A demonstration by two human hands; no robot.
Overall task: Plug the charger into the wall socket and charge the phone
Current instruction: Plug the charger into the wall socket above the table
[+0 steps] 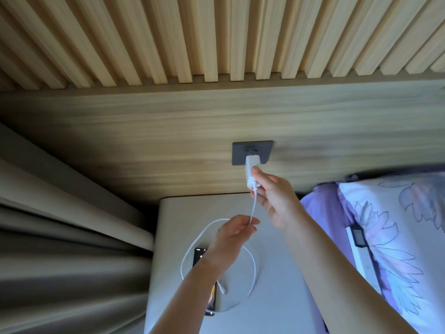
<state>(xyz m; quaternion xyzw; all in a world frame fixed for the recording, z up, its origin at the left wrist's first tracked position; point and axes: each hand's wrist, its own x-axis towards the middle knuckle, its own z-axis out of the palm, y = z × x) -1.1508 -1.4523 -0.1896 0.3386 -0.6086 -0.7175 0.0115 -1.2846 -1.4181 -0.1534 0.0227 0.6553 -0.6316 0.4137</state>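
Note:
A white charger (250, 171) is held by my right hand (272, 197) right at the dark grey wall socket (262, 150) on the wooden panel; its two prongs show at the socket's slots. My left hand (234, 233) pinches the white cable (192, 249) a little below the charger. The cable loops down over the bedside table (277, 285), and its free plug end lies near the phone (199, 256). The phone lies flat with its screen lit, partly hidden under my left forearm.
Beige curtains (60, 249) hang to the left of the table. A bed with a purple floral pillow (397, 237) lies on the right. A slatted wooden wall (216, 39) rises above the socket panel.

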